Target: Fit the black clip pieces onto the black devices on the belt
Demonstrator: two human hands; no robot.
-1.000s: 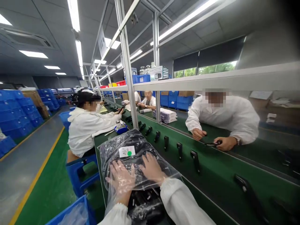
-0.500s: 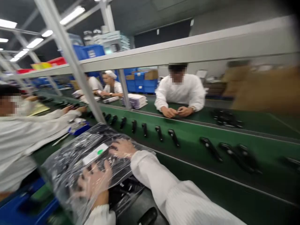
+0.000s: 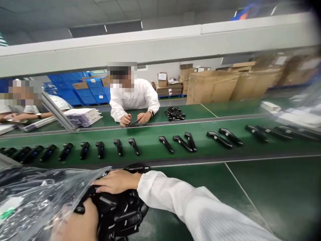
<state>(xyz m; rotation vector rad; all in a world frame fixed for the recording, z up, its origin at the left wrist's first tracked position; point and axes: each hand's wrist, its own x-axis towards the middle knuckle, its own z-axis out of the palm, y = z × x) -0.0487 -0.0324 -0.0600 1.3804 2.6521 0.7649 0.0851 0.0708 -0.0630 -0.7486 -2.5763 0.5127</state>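
A large clear plastic bag (image 3: pixel 60 187) with dark contents and a green-marked white label lies at the lower left. Beside its open edge is a heap of black handle-shaped parts (image 3: pixel 125 214), slightly bent, some with small white marks. My right hand (image 3: pixel 117 181) reaches over the heap from the right, its closed fingers gripping the edge of the bag. Low in the view, my left hand (image 3: pixel 77 221) is at the bag's mouth, against the black parts. Its thumb side shows, but its fingers are blurred and hidden by plastic.
A green conveyor belt (image 3: pixel 147 147) carries a row of black parts past the bench. Across it, a co-worker (image 3: pixel 132 100) in white holds a black part near a small black pile (image 3: pixel 175 113). A white beam (image 3: pixel 160 43) crosses overhead; cardboard boxes (image 3: pixel 213 87) stand behind.
The view has swung right. Both my hands have moved from the top of the bag to its open edge, and more of the black heap is uncovered.
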